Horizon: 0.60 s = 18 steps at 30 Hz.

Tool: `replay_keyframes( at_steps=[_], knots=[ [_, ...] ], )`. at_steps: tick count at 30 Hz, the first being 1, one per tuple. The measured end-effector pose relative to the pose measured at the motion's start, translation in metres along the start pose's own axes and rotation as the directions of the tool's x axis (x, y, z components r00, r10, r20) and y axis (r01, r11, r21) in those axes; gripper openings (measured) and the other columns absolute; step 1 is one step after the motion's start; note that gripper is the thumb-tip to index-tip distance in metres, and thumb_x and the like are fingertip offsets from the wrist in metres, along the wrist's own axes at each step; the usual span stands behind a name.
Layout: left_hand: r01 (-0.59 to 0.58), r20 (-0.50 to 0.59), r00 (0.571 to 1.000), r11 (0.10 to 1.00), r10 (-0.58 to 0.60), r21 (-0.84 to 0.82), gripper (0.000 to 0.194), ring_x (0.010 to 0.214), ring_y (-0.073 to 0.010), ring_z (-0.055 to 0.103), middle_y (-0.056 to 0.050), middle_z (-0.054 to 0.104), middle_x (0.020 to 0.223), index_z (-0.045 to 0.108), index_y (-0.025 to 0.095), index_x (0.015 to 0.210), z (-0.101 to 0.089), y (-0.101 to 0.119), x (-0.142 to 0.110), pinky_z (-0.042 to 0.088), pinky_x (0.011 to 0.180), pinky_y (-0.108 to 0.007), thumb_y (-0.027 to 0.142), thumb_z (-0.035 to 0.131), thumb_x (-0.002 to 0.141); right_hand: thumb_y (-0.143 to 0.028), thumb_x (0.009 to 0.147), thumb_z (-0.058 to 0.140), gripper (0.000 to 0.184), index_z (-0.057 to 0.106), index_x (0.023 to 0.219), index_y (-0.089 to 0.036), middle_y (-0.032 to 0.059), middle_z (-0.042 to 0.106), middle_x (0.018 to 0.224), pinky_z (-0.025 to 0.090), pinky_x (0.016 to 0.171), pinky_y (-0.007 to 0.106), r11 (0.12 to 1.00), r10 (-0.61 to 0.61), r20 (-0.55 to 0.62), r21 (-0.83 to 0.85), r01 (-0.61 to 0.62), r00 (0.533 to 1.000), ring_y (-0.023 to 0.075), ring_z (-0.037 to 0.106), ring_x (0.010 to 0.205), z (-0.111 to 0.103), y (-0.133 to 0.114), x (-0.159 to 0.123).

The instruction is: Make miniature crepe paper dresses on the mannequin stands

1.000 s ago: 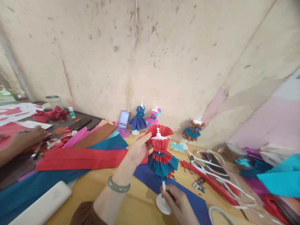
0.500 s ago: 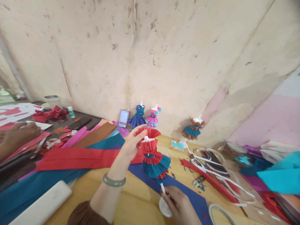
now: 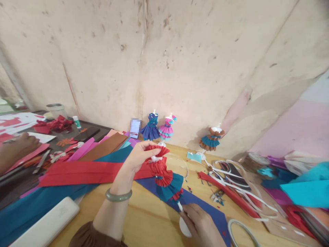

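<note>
A small white dress form (image 3: 180, 206) in a pleated red and teal paper dress (image 3: 166, 176) tilts to the left above the table. My right hand (image 3: 197, 219) grips its stem just above the round white base (image 3: 184, 226). With thumb and fingers, my left hand (image 3: 140, 156) pinches the pleated red fan collar (image 3: 161, 151) at the top of the form. Beneath the dress lies a dark blue paper sheet (image 3: 203, 209). A red paper strip (image 3: 84, 173) runs behind my left forearm.
Against the wall stand three dressed mini forms: blue (image 3: 151, 127), pink (image 3: 167, 128) and brown-teal (image 3: 212, 140). Rightward are a white cord (image 3: 241, 181) and a tape roll (image 3: 241, 233). A white case (image 3: 48, 219) lies front left. Another person's hand (image 3: 19, 149) is far left.
The dress form has tipped further left, its top moving left and down with my left hand. My right hand stays on the stem. The other person's hand has shifted left.
</note>
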<state>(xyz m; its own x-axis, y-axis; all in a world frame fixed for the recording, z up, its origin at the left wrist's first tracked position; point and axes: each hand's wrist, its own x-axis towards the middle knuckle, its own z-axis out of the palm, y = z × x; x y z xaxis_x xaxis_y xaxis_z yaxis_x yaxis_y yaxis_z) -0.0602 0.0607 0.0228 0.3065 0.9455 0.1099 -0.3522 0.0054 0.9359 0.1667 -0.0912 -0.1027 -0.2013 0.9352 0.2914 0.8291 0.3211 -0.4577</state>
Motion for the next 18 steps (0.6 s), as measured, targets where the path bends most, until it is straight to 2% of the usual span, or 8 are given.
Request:
replay_keyframes(
  at_steps=[3, 6, 9, 11, 15, 18],
  knots=[
    [-0.002, -0.002, 1.0, 1.0, 0.002, -0.021, 0.024, 0.043, -0.009, 0.055, 0.001, 0.063, 0.056, 0.068, 0.016, 0.07, 0.0041, 0.0009, -0.0001, 0.039, 0.039, -0.017, 0.027, 0.085, 0.057, -0.038, 0.096, 0.042, 0.03, 0.066, 0.088, -0.022, 0.0073, 0.067, 0.08, 0.049, 0.066, 0.027, 1.0, 0.009, -0.014, 0.023, -0.009, 1.0, 0.0197, 0.065, 0.073, -0.0003, 0.0006, -0.0014],
    [-0.055, 0.0, 0.999, 0.998, 0.055, -0.027, 0.029, 0.049, -0.0085, 0.056, 0.0, 0.067, 0.064, 0.073, 0.017, 0.084, 0.0048, 0.0036, -0.0002, 0.043, 0.046, -0.018, 0.029, 0.084, 0.061, -0.039, 0.095, 0.043, 0.03, 0.066, 0.089, -0.022, 0.0077, 0.068, 0.081, 0.049, 0.067, 0.027, 0.997, 0.033, -0.001, 0.074, -0.033, 0.999, 0.0197, 0.065, 0.074, 0.0, 0.0016, -0.0029],
    [-0.117, -0.01, 0.993, 0.986, 0.117, -0.118, 0.039, 0.065, -0.0128, 0.062, -0.006, 0.071, 0.079, 0.073, 0.016, 0.095, 0.0031, 0.0047, 0.0009, 0.048, 0.058, -0.02, 0.041, 0.079, 0.067, -0.04, 0.095, 0.043, 0.031, 0.066, 0.088, -0.021, 0.0071, 0.068, 0.081, 0.048, 0.069, 0.026, 0.985, 0.059, 0.023, 0.159, -0.062, 0.998, 0.0182, 0.064, 0.073, -0.0011, 0.0023, -0.0031],
    [-0.088, 0.0, 0.996, 0.979, 0.09, -0.182, 0.044, 0.071, -0.0168, 0.065, -0.009, 0.072, 0.085, 0.072, 0.015, 0.098, 0.0019, 0.0034, 0.0023, 0.05, 0.063, -0.024, 0.048, 0.075, 0.069, -0.041, 0.095, 0.043, 0.032, 0.065, 0.086, -0.021, 0.0057, 0.067, 0.078, 0.047, 0.067, 0.024, 0.974, 0.073, 0.039, 0.21, -0.08, 0.997, 0.0167, 0.063, 0.07, -0.0027, 0.0023, -0.0024],
    [-0.073, 0.024, 0.997, 0.984, 0.078, -0.16, 0.039, 0.077, -0.0199, 0.067, -0.012, 0.073, 0.091, 0.072, 0.014, 0.097, 0.0023, -0.002, 0.0051, 0.051, 0.069, -0.029, 0.041, 0.077, 0.07, -0.044, 0.094, 0.043, 0.035, 0.064, 0.081, -0.02, 0.004, 0.065, 0.072, 0.045, 0.062, 0.022, 0.961, 0.084, 0.068, 0.258, -0.099, 0.994, 0.0151, 0.06, 0.065, -0.0064, 0.0006, 0.0004],
    [-0.076, 0.047, 0.996, 0.992, 0.081, -0.104, 0.034, 0.076, -0.0191, 0.067, -0.011, 0.073, 0.089, 0.073, 0.014, 0.095, 0.0048, -0.0046, 0.0057, 0.052, 0.069, -0.03, 0.036, 0.078, 0.07, -0.046, 0.094, 0.042, 0.037, 0.064, 0.079, -0.019, 0.0043, 0.064, 0.072, 0.045, 0.061, 0.021, 0.956, 0.084, 0.068, 0.277, -0.1, 0.994, 0.015, 0.059, 0.064, -0.0089, -0.0019, 0.0027]
  ],
)
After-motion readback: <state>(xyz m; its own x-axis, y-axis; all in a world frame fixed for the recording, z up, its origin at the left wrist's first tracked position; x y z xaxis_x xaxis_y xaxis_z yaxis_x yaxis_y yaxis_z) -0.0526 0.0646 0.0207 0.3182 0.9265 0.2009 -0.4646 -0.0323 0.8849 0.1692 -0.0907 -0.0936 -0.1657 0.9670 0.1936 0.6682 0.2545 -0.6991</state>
